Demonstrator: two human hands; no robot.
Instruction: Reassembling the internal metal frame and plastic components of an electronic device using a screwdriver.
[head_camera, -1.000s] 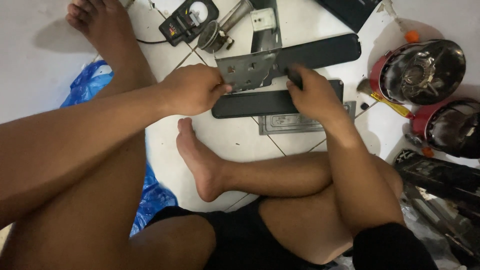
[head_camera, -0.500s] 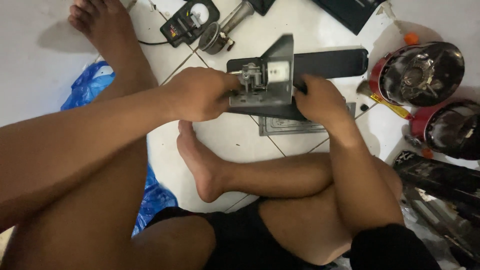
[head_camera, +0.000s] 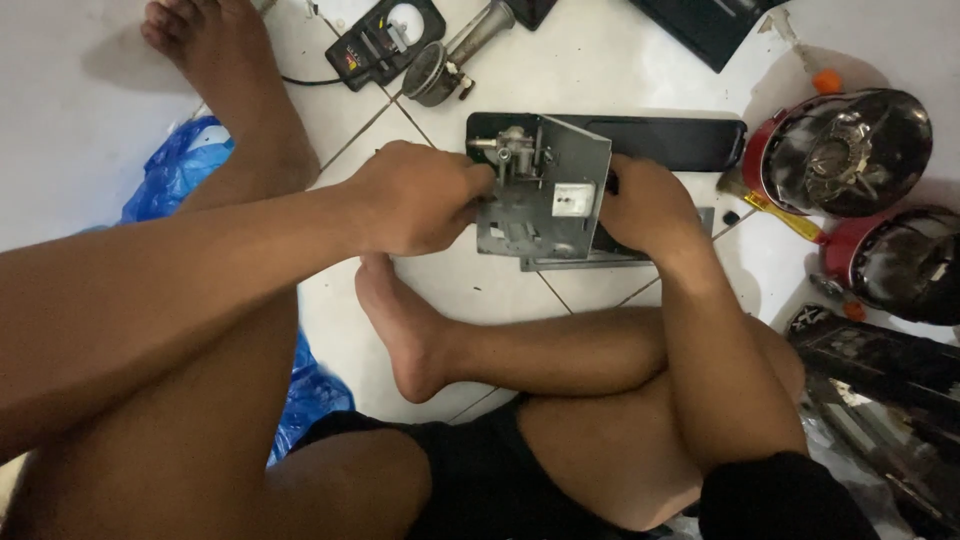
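Note:
I sit on a white tiled floor (head_camera: 560, 60) with my legs folded. My left hand (head_camera: 415, 195) grips the left edge of a grey metal bracket plate (head_camera: 545, 195) that carries a small mechanism at its top. My right hand (head_camera: 645, 205) holds the plate's right edge. The plate stands tilted up above a long black panel (head_camera: 670, 140) and a flat grey metal frame (head_camera: 580, 262) lying on the floor.
A black handheld meter (head_camera: 385, 40) with a cable and a grey metal cylinder part (head_camera: 455, 62) lie at the top. Two round red-rimmed burner units (head_camera: 850, 150) (head_camera: 895, 262) sit at the right. A blue plastic bag (head_camera: 175, 165) lies left; dark parts (head_camera: 880, 370) lower right.
The grey plate lay flat against the black panel a second ago. Both hands have turned it up and rotated it, so its mechanism side now faces me.

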